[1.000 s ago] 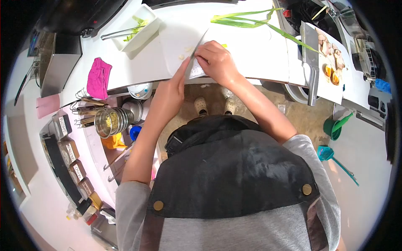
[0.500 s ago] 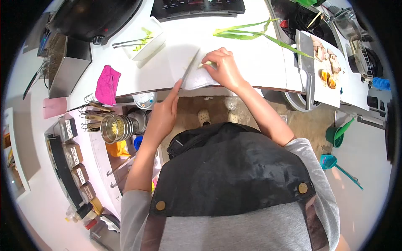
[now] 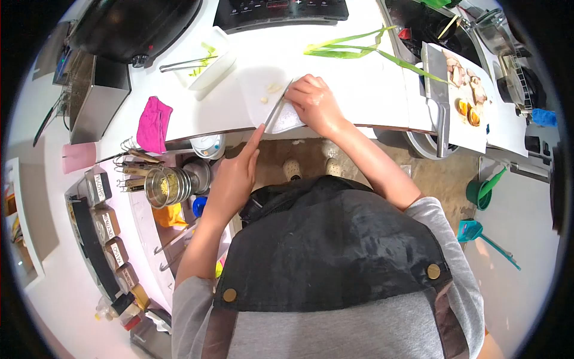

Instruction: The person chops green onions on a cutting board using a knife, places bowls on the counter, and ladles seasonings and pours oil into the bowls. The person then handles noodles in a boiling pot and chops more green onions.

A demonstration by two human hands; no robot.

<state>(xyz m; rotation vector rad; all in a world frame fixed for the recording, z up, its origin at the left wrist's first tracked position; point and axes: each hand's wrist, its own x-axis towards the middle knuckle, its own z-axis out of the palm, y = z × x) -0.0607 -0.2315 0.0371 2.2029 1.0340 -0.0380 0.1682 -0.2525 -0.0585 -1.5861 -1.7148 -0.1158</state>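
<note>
My left hand (image 3: 239, 170) is closed round the handle of a knife (image 3: 278, 107), its blade slanting up and right over a thin white cutting board (image 3: 254, 90). Beside the blade, my right hand (image 3: 315, 105) has its fingers curled down on the board. A small pale vegetable piece is under those fingers, mostly hidden now. A few pale slices (image 3: 274, 88) lie on the board left of the blade. Long green scallion leaves (image 3: 347, 51) rest on the counter beyond my right hand.
A white tub (image 3: 218, 66) with tongs and green bits stands back left, near a pink cloth (image 3: 154, 124). A cleaver (image 3: 436, 78) lies by a board with meat and halved eggs (image 3: 469, 110). An induction cooker (image 3: 281, 13) is at the back; strainers (image 3: 164, 184) hang left.
The knife has shifted right, up against my right fingers. Pale slices now show on the board left of the blade. My right fingers have closed over the pale piece that showed before.
</note>
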